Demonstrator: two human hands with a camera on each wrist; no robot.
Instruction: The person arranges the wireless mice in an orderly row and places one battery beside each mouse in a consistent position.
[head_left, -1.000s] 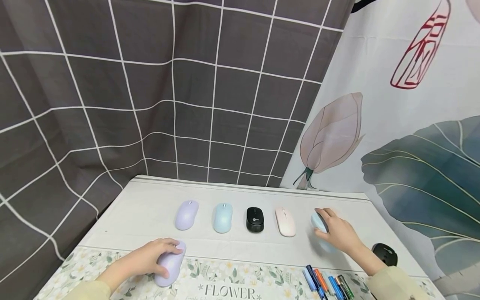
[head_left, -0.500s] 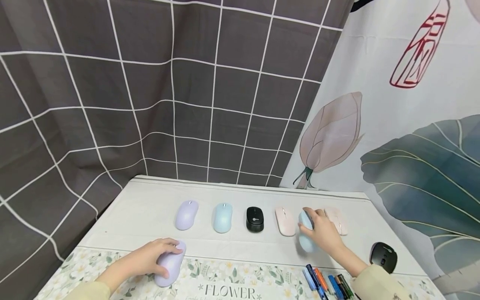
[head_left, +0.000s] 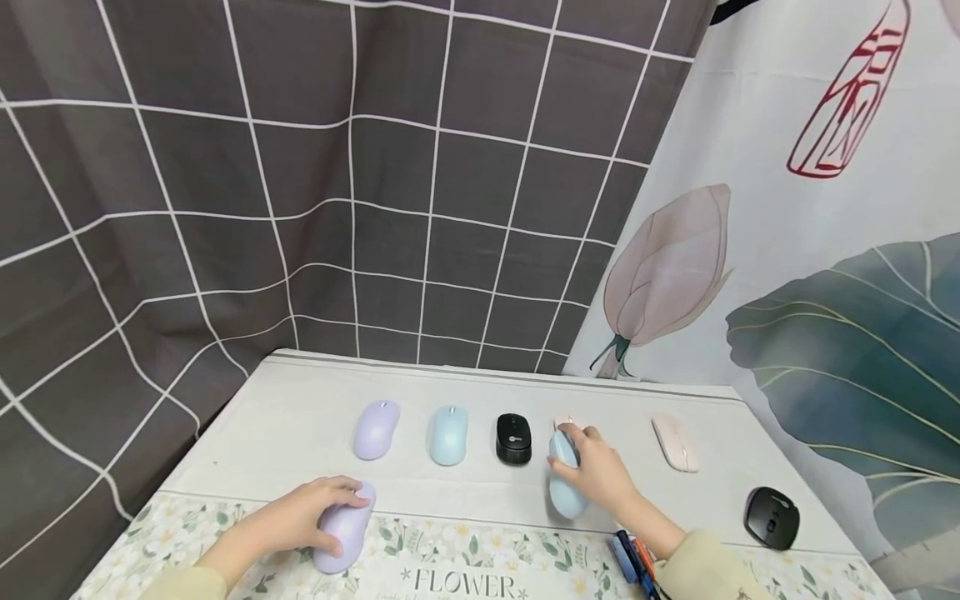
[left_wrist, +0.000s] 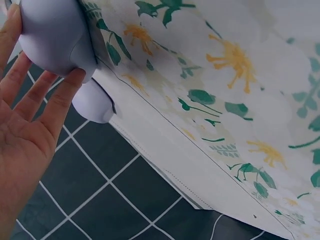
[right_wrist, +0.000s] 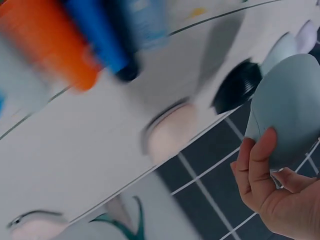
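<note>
Blue mouse (head_left: pixel 566 490) fills our right hand's (head_left: pixel 602 475) grip, lilac mouse (head_left: pixel 347 533) our left hand's (head_left: pixel 303 517); grey curtain (head_left: pixel 393 171) seemingly meets the table's (head_left: pixel 450 383) far edge.

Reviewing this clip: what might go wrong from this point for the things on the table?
The right hand holds a blue mouse up off the table; a loosened grip could drop it.

In the head view it partly covers a pink mouse, so lowering it there might knock that one.

The right sleeve overlaps the pens in that view; if it dips, it could scatter them.
</note>
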